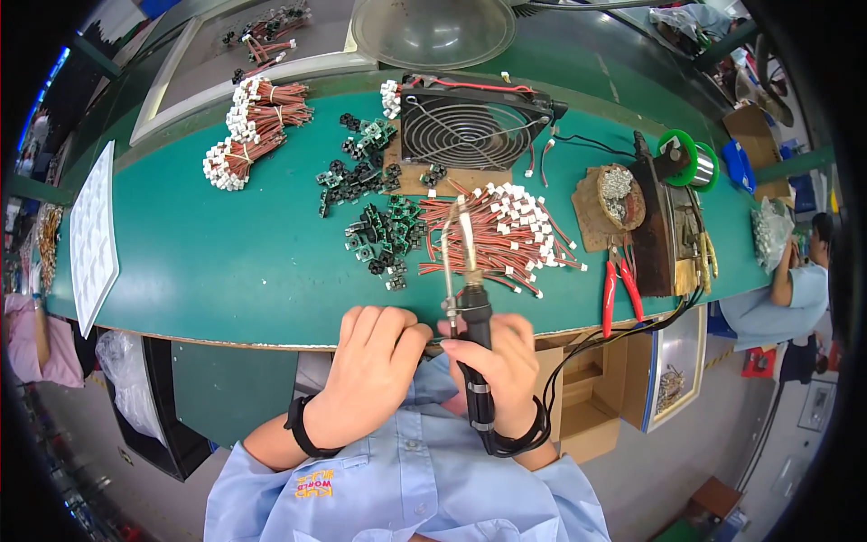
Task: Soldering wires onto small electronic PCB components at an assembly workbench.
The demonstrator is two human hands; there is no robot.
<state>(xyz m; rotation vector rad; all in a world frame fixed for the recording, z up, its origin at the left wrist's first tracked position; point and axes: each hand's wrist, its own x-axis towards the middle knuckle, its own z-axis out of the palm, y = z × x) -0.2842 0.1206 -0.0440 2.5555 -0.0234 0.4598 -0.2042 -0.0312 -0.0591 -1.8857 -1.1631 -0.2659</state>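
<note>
Head view, lower centre: right hand (502, 361) fisted around black soldering iron (471, 298), tip pointing toward upper frame. Left hand (375, 361) just beside it, fingers curled together, pinching something too small to tell. Both at near edge of green surface (226, 262). Above centre: loose red wires with white connectors (510, 233), small black-green parts (379, 230), fan (470, 126). Right: red pliers (621, 285).

Bright, even overhead light; sharp centre, fisheye-bent dark rim.
</note>
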